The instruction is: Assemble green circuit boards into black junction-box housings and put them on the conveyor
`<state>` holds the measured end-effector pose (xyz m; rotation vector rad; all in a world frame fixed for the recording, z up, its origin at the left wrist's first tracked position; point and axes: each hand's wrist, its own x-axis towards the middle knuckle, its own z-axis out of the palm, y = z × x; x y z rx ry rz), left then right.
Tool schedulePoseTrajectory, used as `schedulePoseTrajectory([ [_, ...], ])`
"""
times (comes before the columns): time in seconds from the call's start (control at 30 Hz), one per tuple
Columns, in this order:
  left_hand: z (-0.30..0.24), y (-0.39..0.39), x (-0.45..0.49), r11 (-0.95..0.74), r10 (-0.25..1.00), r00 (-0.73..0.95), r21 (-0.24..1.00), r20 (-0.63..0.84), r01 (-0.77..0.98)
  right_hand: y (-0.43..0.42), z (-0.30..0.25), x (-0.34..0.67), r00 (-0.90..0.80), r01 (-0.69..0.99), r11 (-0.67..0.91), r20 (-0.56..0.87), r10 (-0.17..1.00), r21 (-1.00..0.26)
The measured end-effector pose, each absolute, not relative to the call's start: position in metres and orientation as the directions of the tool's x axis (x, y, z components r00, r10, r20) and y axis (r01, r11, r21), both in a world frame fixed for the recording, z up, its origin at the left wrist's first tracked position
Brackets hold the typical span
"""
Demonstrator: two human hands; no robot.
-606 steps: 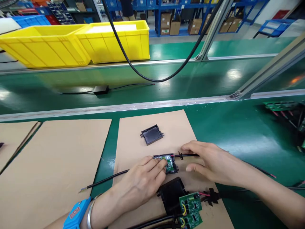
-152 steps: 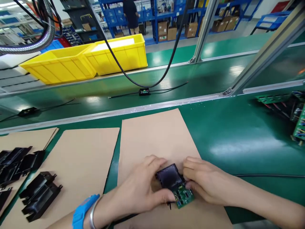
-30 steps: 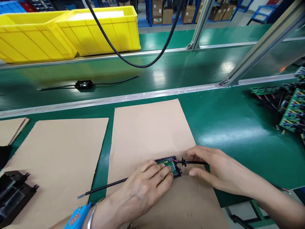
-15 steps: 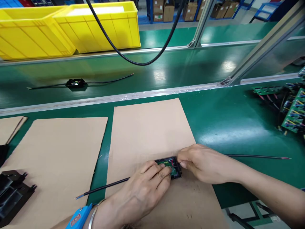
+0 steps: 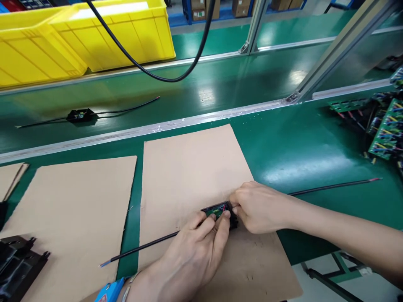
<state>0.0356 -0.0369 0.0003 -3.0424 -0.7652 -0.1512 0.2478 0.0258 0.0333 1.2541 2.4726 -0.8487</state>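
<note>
A small black plastic case (image 5: 233, 221) holding a green circuit board (image 5: 216, 211) lies on the middle cardboard sheet (image 5: 189, 167). My left hand (image 5: 201, 243) grips the case, its fingertips pressing on the board; a red wire shows near the case's right end. Pinched at that right end, the fingers of my right hand (image 5: 258, 207) close round the black cable (image 5: 330, 186), whose stripped end with a pink-red wire lies to the right. The exact grip point is hidden by my fingers. Another black cable (image 5: 154, 242) with a blue-wire end comes out from under my left hand.
Yellow bins (image 5: 126, 42) stand behind the metal rail (image 5: 176, 125). A similar cased board with cables (image 5: 82, 116) lies beyond it. Wired circuit boards (image 5: 385, 130) are piled at right, and a black plastic part (image 5: 22, 264) rests at left. A black cable loop (image 5: 151, 74) hangs overhead.
My left fingers have shifted on the board, with the index fingertip now near the red wire. The right-hand cable's far end has swung up in view. The camera view has tilted slightly.
</note>
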Motion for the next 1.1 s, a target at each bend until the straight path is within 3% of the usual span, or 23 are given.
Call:
schedulePoseTrajectory([
  [0.17, -0.002, -0.034, 0.025, -0.873, 0.487, 0.837, 0.183, 0.250, 0.453, 0.012, 0.023, 0.274, -0.691, 0.663, 0.506, -0.191, 0.698, -0.551],
  [0.3, -0.004, -0.029, 0.022, -0.908, 0.410, 0.881, 0.200, 0.238, 0.369, 0.006, 0.003, 0.281, -0.767, 0.548, 0.627, -0.033, 0.641, -0.553],
  [0.67, -0.006, -0.032, 0.023, -0.875, 0.473, 0.848, 0.244, 0.239, 0.419, 0.003, -0.003, 0.276, -0.783, 0.579, 0.686, -0.065, 0.619, -0.441],
  [0.97, 0.002, -0.038, 0.037, -0.879, 0.476, 0.878, -0.007, 0.040, 0.477, 0.000, -0.003, 0.274, -0.770, 0.580, 0.693, -0.011, 0.638, -0.428],
  [1.03, 0.002, -0.038, 0.036, -0.866, 0.499, 0.866, 0.045, 0.019, 0.498, 0.002, -0.002, 0.275, -0.766, 0.574, 0.690, 0.009, 0.643, -0.441],
  [1.1, 0.001, -0.036, 0.033, -0.846, 0.521, 0.852, 0.172, 0.055, 0.506, 0.003, 0.001, 0.278, -0.758, 0.571, 0.676, 0.015, 0.652, -0.466],
])
